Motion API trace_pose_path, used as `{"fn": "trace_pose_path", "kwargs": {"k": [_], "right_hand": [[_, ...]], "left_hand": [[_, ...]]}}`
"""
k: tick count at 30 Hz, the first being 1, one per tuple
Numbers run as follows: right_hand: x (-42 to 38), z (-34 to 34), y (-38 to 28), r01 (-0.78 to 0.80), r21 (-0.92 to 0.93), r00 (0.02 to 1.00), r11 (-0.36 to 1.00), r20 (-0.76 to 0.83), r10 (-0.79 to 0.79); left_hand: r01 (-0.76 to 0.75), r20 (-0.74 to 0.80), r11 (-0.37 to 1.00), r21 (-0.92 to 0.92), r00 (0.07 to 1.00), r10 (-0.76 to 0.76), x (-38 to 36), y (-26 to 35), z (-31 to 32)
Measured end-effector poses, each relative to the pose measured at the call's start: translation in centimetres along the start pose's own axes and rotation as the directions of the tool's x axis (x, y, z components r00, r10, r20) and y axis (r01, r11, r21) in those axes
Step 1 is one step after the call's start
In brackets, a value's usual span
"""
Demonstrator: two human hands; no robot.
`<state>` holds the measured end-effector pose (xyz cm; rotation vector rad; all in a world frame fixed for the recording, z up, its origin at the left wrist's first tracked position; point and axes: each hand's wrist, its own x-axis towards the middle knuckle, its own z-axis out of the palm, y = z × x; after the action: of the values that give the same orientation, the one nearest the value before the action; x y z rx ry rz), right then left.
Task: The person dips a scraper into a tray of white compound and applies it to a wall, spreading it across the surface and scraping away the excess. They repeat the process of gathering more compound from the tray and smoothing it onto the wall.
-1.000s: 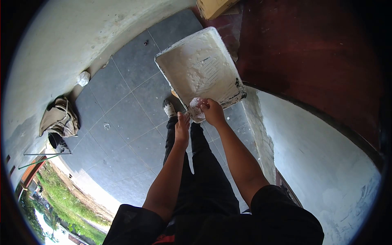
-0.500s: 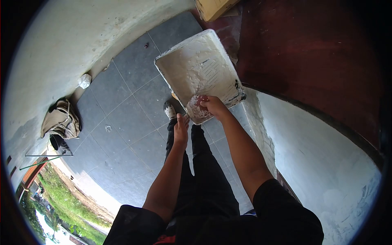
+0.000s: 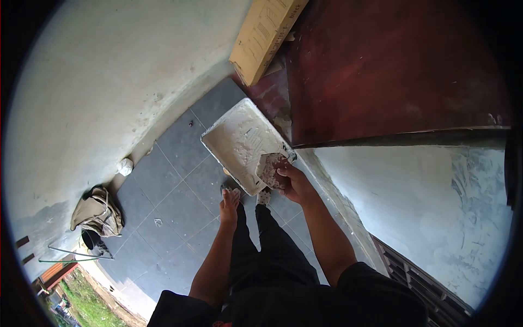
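Note:
My right hand [image 3: 295, 182] grips a flat reddish-brown pad [image 3: 268, 170] smeared with wet white paste. The pad is over the lower right corner of a white paint tray [image 3: 220, 143], which is coated with the same paste and has a ribbed patch in the middle. My left hand [image 3: 229, 209] is open, left of the tray's lower corner and apart from it, fingers stretched forward over my left foot. I cannot make out anything in it.
Grey floor tiles [image 3: 173, 211] surround the tray. A cardboard box [image 3: 267, 38] leans at the top by a dark red panel [image 3: 392, 71]. Pale plastered walls stand left and right. At left lie a beige bag [image 3: 98, 212] and a white bundle [image 3: 125, 167]. My feet are just below the tray.
My right hand has lifted the pad away from the tray's lower corner, toward the right. My left hand has moved down and left, away from the tray's edge. The view has tilted upward.

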<state>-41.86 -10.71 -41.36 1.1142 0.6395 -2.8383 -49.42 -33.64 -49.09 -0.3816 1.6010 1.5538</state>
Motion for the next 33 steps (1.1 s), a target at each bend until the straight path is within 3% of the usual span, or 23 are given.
{"fn": "trace_pose_path", "kwargs": {"k": [4,6,7,14,16,20,23,28,30,33], "right_hand": [[-6.8,2.9,-1.8,0.236,-0.011,0.971,0.972,0.023,-0.236],[-10.5,4.7,-2.5,0.294,0.167,0.949,0.941,0.068,-0.309],[-11.9,4.7,-2.8,0.306,0.21,0.92,0.929,0.185,-0.345],[-22.9,8.9,-2.8,0.589,0.318,0.742,0.743,0.152,-0.653],[-25.4,9.6,-2.4,0.588,0.417,0.667,0.693,0.235,-0.707],[-29.5,9.3,-0.3,0.654,0.449,0.58,0.608,0.219,-0.785],[-33.7,9.7,1.0,0.697,0.535,0.522,0.477,0.078,-0.85],[-41.8,7.3,1.9,0.841,0.504,0.307,0.197,-0.146,-0.94],[-45.7,5.8,1.5,0.886,0.463,0.116,0.008,-0.205,-0.972],[-51.8,3.3,0.5,0.913,0.311,-0.156,-0.263,-0.33,-0.931]], "left_hand": [[-0.049,0.11,0.999,0.016,0.993,0.047,-3.9,4.3,1.9],[-0.087,0.169,0.996,0.037,0.982,0.079,-5.7,6.2,3.1],[-0.118,0.212,0.992,0.037,0.971,0.108,-6.8,7.0,3.8],[-0.266,0.528,0.959,0.1,0.831,0.176,-14.0,12.0,8.5],[-0.299,0.599,0.944,0.141,0.784,0.159,-15.5,12.6,9.1],[-0.297,0.679,0.948,0.114,0.72,0.144,-19.6,13.0,10.5],[-0.328,0.759,0.942,0.071,0.631,0.162,-22.2,12.6,11.9],[-0.442,0.87,0.897,0.023,0.45,0.199,-27.6,12.1,17.2],[-0.484,0.907,0.875,0.01,0.373,0.196,-30.0,11.8,20.3],[-0.627,0.944,0.77,-0.12,0.167,0.283,-33.8,10.8,25.3]]}}
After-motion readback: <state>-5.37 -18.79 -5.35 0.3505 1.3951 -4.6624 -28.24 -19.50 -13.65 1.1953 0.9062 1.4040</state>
